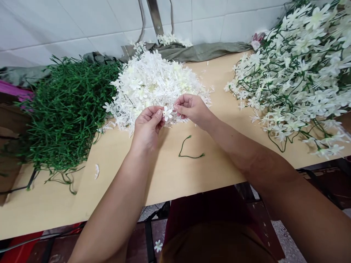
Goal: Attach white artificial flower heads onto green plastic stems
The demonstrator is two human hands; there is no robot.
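Between thumb and fingers, my left hand [148,124] pinches a small white artificial flower [167,113]. My right hand [192,109] is closed in a pinch just right of that flower; what its fingertips hold, if anything, is too small to make out. Both hands are over the near edge of a heap of white flower pieces [156,80]. On the table in front of them lies a single bent green plastic stem [189,155], apart from both hands.
A large pile of green stems [68,106] is at the left. Finished-looking white flowers on green stems [301,73] are heaped at the right. A grey-green cloth [208,52] runs along the tiled wall [175,18]. One loose white piece [97,171] lies on the tabletop [120,186].
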